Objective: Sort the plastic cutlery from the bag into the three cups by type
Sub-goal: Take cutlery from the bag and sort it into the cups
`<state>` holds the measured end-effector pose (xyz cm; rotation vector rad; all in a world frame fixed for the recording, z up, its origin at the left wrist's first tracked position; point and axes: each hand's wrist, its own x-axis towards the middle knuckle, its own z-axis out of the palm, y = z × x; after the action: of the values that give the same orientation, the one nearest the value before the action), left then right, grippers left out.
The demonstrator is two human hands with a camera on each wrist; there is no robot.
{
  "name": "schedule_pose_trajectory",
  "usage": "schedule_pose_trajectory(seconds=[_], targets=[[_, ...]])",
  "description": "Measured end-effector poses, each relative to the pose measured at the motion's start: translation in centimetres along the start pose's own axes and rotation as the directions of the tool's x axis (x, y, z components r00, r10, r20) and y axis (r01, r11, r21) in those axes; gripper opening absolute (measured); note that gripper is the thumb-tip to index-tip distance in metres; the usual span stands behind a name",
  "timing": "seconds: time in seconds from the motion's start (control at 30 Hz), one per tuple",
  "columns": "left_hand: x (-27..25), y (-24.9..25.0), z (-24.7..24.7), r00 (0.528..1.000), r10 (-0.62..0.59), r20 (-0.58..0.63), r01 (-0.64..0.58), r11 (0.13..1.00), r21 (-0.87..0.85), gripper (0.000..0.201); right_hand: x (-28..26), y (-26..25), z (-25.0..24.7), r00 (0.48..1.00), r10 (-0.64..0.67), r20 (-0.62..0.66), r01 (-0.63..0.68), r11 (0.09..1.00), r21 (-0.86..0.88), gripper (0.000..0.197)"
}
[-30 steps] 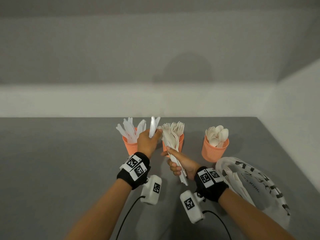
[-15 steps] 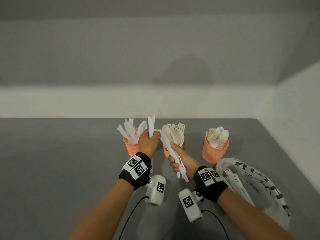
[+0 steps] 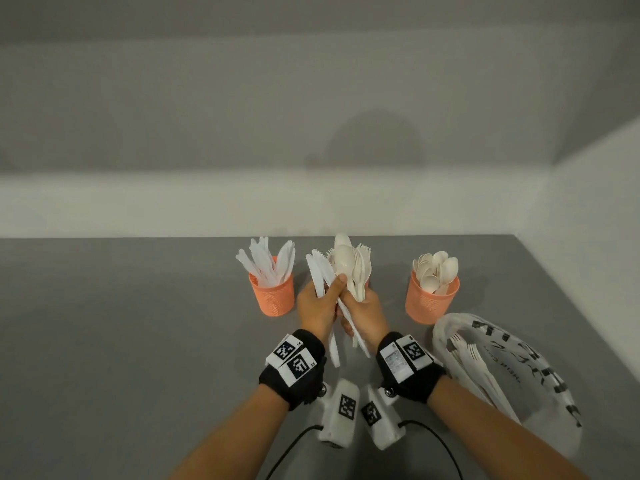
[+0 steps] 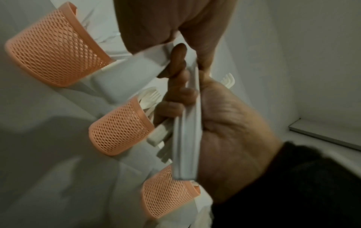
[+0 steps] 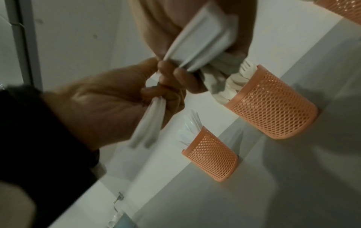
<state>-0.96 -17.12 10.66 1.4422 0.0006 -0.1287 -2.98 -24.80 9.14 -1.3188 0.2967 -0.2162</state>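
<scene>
Three orange mesh cups stand in a row on the grey table point(image 3: 138, 341). The left cup point(image 3: 272, 296) holds knives and the right cup point(image 3: 431, 303) holds spoons. My hands hide the middle cup in the head view; only its forks point(image 3: 364, 252) show there. My left hand point(image 3: 327, 296) grips a few white knives point(image 3: 317, 271) by their handles point(image 4: 187, 138). It touches my right hand point(image 3: 362, 308), which grips a mixed bundle of cutlery point(image 3: 344, 263) with spoons on top. The right wrist view shows the fork cup point(image 5: 273, 108) just beyond my fingers.
A white plastic bag point(image 3: 540, 368) with black lettering lies at the right, near the table's right edge, with several forks point(image 3: 467, 355) inside. A wall runs along the back edge of the table. Cables trail from the wrist cameras toward me.
My left hand has moved right and down from above the knife cup, still holding knives, and now meets my right hand. The right hand's bundle has turned more upright.
</scene>
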Motion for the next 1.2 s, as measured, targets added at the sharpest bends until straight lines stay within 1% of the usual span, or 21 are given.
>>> schedule_pose_trajectory(seconds=[0.07,0.2,0.3,0.4,0.47,0.53,0.6,0.67,0.7,0.77,0.83,0.93,1.03,1.13,1.2], targets=[[0.4,-0.4,0.1,1.0,-0.027,-0.014,0.028,0.999,0.037,0.028,0.2,0.4,0.0,0.999,-0.033,-0.016,0.033,0.999,0.0,0.051],[0.9,-0.8,-0.2,0.999,-0.038,-0.026,0.04,0.998,0.057,0.028,-0.1,0.4,-0.5,1.0,-0.013,0.009,0.013,1.0,-0.025,0.057],[1.1,-0.6,-0.7,0.996,-0.055,-0.067,0.057,0.998,0.037,0.027,-0.3,0.2,-0.6,0.998,-0.006,0.058,0.009,0.999,-0.038,0.053],[1.9,-0.3,-1.4,0.984,-0.116,-0.136,0.108,0.992,-0.063,0.029,-0.2,0.3,-0.7,0.995,-0.02,0.095,0.026,0.998,-0.06,0.051],[2.4,0.1,-2.0,0.975,-0.127,-0.181,0.105,0.986,-0.128,0.026,-0.3,0.1,-0.7,0.995,0.043,0.085,-0.035,0.995,-0.094,0.037],[2.8,0.2,-3.0,0.98,-0.101,-0.171,0.078,0.987,-0.138,0.029,-0.5,-0.1,-0.8,0.993,0.1,0.056,-0.091,0.985,-0.147,0.023],[3.2,0.0,-4.1,0.992,-0.052,-0.117,0.048,0.998,-0.033,0.034,-0.5,-0.2,-1.1,0.993,0.108,0.044,-0.097,0.973,-0.209,0.017],[3.6,0.0,-5.2,0.997,-0.022,-0.076,0.03,0.995,0.099,0.04,-0.2,-0.2,-1.3,0.989,0.132,0.061,-0.117,0.972,-0.204,0.013],[3.9,0.2,-5.7,0.997,-0.009,-0.08,0.021,0.99,0.141,0.041,-0.1,-0.3,-1.3,0.986,0.148,0.081,-0.13,0.974,-0.187,0.013],[5.0,1.4,-6.7,0.992,0.018,-0.126,0.006,0.983,0.181,0.039,0.2,-0.4,-1.3,0.979,0.17,0.115,-0.151,0.976,-0.156,0.025],[6.6,3.0,-7.6,0.975,0.05,-0.216,-0.011,0.984,0.176,0.041,0.4,-0.6,-1.1,0.972,0.195,0.133,-0.176,0.974,-0.14,0.029],[9.3,5.4,-8.3,0.939,0.149,-0.309,-0.106,0.983,0.152,0.051,0.8,-0.8,-0.9,0.968,0.213,0.137,-0.193,0.971,-0.142,0.032],[11.5,6.6,-7.8,0.916,0.248,-0.316,-0.203,0.964,0.17,0.051,0.9,-1.1,-0.7,0.961,0.229,0.156,-0.206,0.967,-0.149,0.029],[13.0,5.6,-7.5,0.919,0.284,-0.275,-0.228,0.949,0.217,0.051,1.1,-1.5,-0.9,0.962,0.223,0.16,-0.192,0.963,-0.187,0.025],[13.5,4.1,-7.5,0.931,0.281,-0.233,-0.222,0.943,0.25,0.046,1.2,-1.5,-1.1,0.964,0.213,0.156,-0.183,0.965,-0.188,0.02]])
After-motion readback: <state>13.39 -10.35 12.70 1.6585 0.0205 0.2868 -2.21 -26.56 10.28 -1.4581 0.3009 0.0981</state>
